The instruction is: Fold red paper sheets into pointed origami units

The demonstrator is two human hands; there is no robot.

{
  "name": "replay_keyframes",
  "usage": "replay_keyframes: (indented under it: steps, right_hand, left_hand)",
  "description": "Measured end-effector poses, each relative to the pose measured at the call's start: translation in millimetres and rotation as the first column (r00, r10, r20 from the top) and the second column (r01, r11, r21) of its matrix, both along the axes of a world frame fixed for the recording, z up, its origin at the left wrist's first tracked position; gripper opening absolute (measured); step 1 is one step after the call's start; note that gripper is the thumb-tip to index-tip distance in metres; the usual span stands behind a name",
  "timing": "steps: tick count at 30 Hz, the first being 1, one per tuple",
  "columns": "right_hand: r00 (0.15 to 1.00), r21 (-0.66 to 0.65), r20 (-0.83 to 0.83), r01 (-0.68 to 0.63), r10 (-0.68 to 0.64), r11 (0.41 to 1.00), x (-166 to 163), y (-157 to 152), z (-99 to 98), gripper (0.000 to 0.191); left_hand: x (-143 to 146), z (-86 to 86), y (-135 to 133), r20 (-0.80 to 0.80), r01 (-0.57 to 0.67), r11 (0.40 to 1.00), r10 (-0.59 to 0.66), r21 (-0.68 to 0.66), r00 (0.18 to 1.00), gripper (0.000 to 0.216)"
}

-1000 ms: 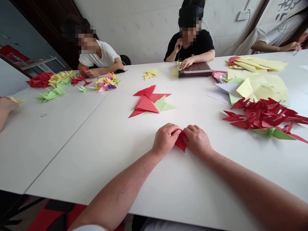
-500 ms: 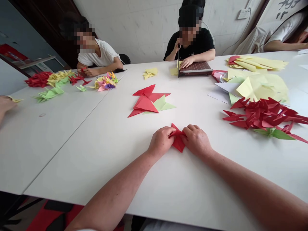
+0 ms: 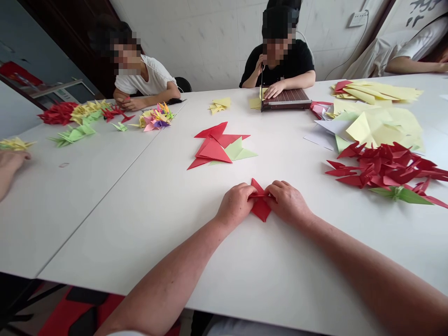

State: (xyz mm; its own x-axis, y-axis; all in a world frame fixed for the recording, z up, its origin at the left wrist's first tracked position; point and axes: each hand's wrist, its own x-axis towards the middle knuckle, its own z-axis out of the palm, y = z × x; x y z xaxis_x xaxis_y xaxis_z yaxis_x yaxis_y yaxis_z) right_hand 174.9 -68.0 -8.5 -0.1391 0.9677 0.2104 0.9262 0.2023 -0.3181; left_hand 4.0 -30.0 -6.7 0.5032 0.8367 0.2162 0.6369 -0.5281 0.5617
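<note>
A small piece of folded red paper [image 3: 261, 207] lies on the white table [image 3: 147, 214] in front of me, diamond-shaped with a crease across its middle. My left hand [image 3: 235, 204] pinches its left side with curled fingers. My right hand [image 3: 289, 202] pinches its right side the same way. Both hands rest on the table top and meet at the crease. A loose stack of folded red and pale green sheets [image 3: 219, 147] lies just beyond my hands.
A heap of finished red paper cranes [image 3: 385, 168] and yellow sheets [image 3: 381, 126] lies at my right. Across the table a person in black works at a paper cutter [image 3: 285, 99], and a person in white folds beside coloured cranes [image 3: 157, 119]. Another person's hand [image 3: 12, 161] shows at the far left.
The red paper has opened from a small bunched fold into a flat diamond between my hands, its upper point now showing. My hands stayed in place.
</note>
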Motion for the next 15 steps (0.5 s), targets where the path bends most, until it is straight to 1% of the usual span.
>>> replay_keyframes:
  steps: [5,11,15]
  right_hand:
    - [0.999,-0.034,0.034,0.009,-0.008,0.999,0,3,1.4,0.014]
    - [0.996,-0.031,0.052,0.072,-0.07,0.997,-7,3,-0.7,0.017]
    - [0.993,-0.02,0.013,0.119,-0.119,0.993,-6,-2,1.5,0.008]
  left_hand:
    - [1,2.6,0,-0.02,-0.01,1.0,0.01,-0.007,1.0,0.018]
    - [9,4.0,2,-0.025,-0.136,0.989,0.135,-0.056,0.991,0.03]
    - [11,4.0,2,-0.022,-0.142,0.987,0.141,-0.069,0.99,0.026]
